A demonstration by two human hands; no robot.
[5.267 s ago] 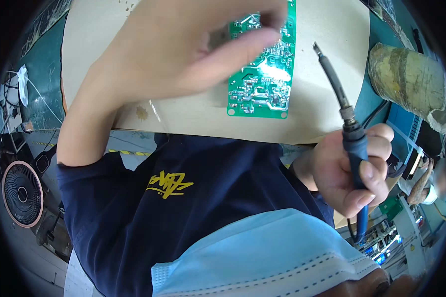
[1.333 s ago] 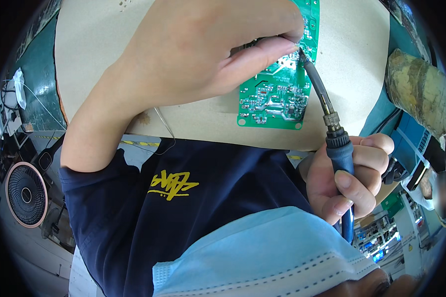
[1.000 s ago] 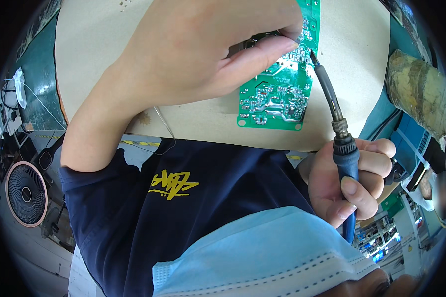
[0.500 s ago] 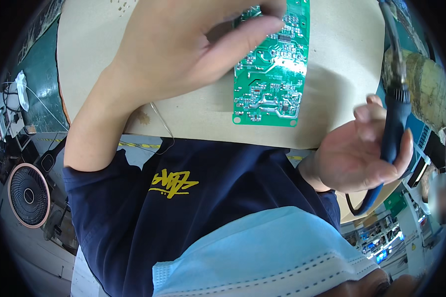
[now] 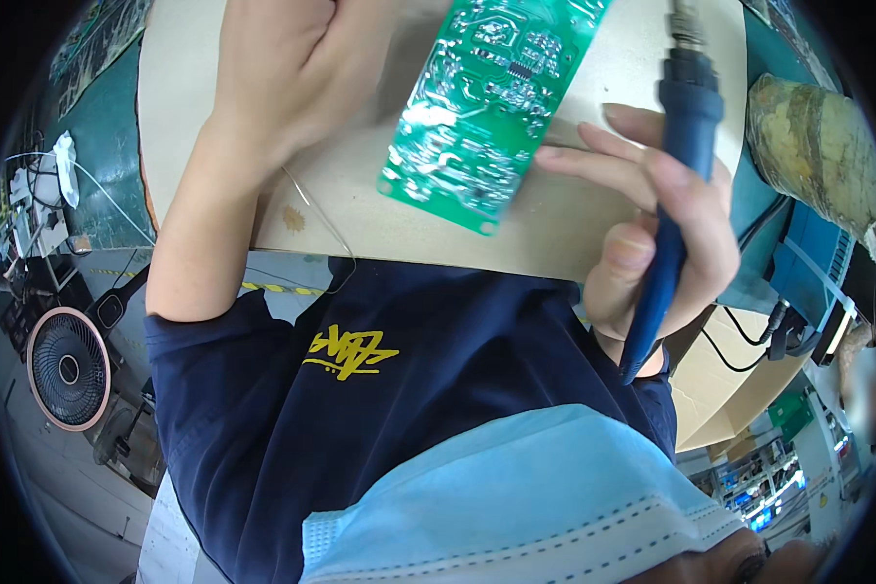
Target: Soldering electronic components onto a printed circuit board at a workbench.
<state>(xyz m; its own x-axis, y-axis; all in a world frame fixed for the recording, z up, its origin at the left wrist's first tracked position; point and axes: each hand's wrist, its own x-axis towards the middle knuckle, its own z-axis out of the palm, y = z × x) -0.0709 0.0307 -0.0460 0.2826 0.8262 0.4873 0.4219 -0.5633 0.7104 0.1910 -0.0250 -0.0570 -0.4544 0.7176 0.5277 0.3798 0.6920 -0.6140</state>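
A green circuit board with many silvery solder joints lies slanted over the work surface, its top end leaning right and cut by the upper edge. My right hand is closed round the dark blue handle of a soldering iron, whose tip is out of the picture. Two fingers of that hand reach out to the board's right edge and seem to touch it. Left of the board, my left hand is curled, its fingertips hidden. A thin wire, like solder wire, runs out from beneath the left wrist.
A pale board covers the green bench. At right stand a worn, yellowish wrapped roll, a blue box and black cables. A round fan stands at lower left, and an open cardboard box at lower right.
The circuit board has turned clockwise, its lower end swinging left. My left hand has moved left off the board. My right hand, with the soldering iron, has come left to the board's edge.
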